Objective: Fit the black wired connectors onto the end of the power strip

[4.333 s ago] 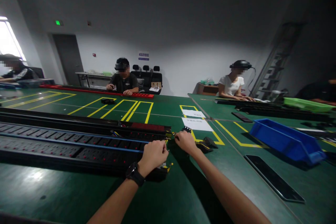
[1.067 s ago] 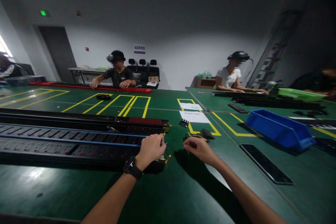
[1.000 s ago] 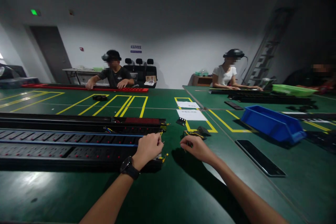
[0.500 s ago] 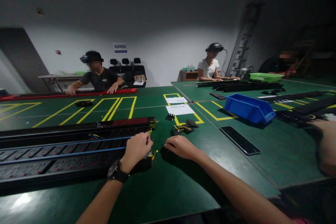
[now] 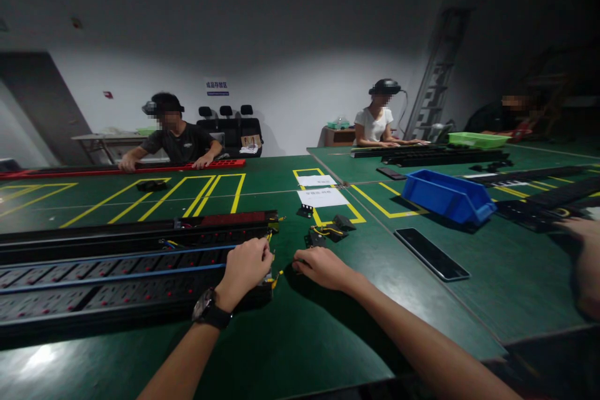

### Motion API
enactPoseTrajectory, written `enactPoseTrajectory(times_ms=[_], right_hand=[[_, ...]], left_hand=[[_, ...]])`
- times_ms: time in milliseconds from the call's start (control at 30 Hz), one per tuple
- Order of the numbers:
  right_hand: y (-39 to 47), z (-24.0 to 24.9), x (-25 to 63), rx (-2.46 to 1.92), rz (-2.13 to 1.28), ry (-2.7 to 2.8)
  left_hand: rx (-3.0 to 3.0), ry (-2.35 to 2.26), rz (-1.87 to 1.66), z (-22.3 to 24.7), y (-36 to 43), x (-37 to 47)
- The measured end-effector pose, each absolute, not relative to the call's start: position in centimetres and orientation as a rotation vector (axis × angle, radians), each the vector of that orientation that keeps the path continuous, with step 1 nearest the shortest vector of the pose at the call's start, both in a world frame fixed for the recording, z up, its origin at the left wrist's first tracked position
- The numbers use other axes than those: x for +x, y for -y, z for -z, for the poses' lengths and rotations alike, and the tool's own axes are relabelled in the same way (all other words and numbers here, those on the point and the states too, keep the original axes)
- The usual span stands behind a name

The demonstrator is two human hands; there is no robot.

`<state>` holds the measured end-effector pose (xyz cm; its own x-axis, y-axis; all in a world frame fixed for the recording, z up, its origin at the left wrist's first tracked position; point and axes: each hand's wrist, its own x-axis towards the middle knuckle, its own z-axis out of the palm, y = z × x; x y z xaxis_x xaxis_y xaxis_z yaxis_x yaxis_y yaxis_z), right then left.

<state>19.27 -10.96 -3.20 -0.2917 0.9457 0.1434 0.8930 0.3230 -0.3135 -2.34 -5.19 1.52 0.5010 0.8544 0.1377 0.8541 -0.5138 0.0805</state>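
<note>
My left hand (image 5: 248,265), with a black watch on the wrist, rests with curled fingers at the right end of the long black socket strips (image 5: 140,287). Yellow wire ends (image 5: 277,280) stick out beside it. What its fingers hold is hidden. Just right of the strip ends, my right hand (image 5: 321,265) is low over the green table, fingertips pinched together; anything between them is too small to tell. Beyond it lie small black parts with a yellow wire (image 5: 334,230) and a small black bracket (image 5: 305,210).
A phone (image 5: 431,254) and a blue bin (image 5: 447,195) are on the right. White papers (image 5: 323,197) lie ahead. Another person's hand (image 5: 584,231) reaches in at the right edge. Two people (image 5: 180,140) (image 5: 375,125) sit across the table (image 5: 365,312).
The view has shifted slightly. Both my hands keep nearly the same place and pose. At the right edge, the other person's hand has moved a little.
</note>
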Motion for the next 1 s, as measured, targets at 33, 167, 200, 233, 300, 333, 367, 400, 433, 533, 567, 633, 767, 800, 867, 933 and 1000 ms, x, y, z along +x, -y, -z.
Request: enactPoseTrajectory(times_ms=[33, 167, 200, 233, 300, 333, 367, 400, 433, 533, 567, 633, 767, 800, 867, 933, 1000], right_hand=[[10.97, 3.19, 19.25, -1.654, -0.253, 2.29], [10.95, 3.24, 19.25, -1.653, -0.273, 2.287], [10.93, 3.26, 19.25, -1.653, -0.277, 2.286], [10.92, 3.27, 19.26, -1.653, -0.281, 2.286], [10.89, 3.29, 19.26, -1.653, -0.286, 2.289], [10.88, 3.3, 19.26, -1.651, -0.287, 2.29], [10.87, 3.29, 19.25, -1.651, -0.286, 2.291], [10.87, 3.28, 19.24, -1.65, -0.285, 2.29], [10.88, 3.25, 19.23, -1.651, -0.285, 2.288], [10.92, 3.14, 19.2, -1.667, -0.295, 2.278], [10.93, 3.1, 19.19, -1.672, -0.301, 2.275], [10.95, 3.04, 19.18, -1.678, -0.31, 2.273], [10.96, 3.0, 19.15, -1.674, -0.305, 2.272], [10.96, 2.99, 19.14, -1.672, -0.304, 2.271], [10.96, 2.98, 19.12, -1.67, -0.315, 2.266], [10.95, 3.0, 19.11, -1.667, -0.334, 2.259], [10.9, 3.07, 19.11, -1.666, -0.34, 2.256]], left_hand=[[2.713, -1.548, -0.243, -1.58, 5.22, -2.33], [2.708, -1.546, -0.221, -1.59, 5.2, -2.31], [2.715, -1.546, -0.225, -1.53, 5.17, -2.32], [2.722, -1.547, -0.232, -1.45, 5.12, -2.33], [2.738, -1.547, -0.248, -1.26, 5.03, -2.37], [2.742, -1.546, -0.253, -1.19, 4.99, -2.39], [2.744, -1.545, -0.256, -1.13, 4.96, -2.41], [2.744, -1.544, -0.256, -1.09, 4.95, -2.42], [2.743, -1.542, -0.255, -1.07, 4.94, -2.43], [2.742, -1.539, -0.254, -1.06, 4.94, -2.42], [2.745, -1.536, -0.257, -1.06, 4.94, -2.41], [2.748, -1.536, -0.259, -1.04, 4.94, -2.39], [2.739, -1.539, -0.258, -1.11, 5.02, -2.38], [2.736, -1.536, -0.257, -1.15, 5.06, -2.38], [2.729, -1.534, -0.255, -1.24, 5.14, -2.39], [2.723, -1.531, -0.251, -1.29, 5.18, -2.39], [2.72, -1.528, -0.251, -1.29, 5.19, -2.4]])
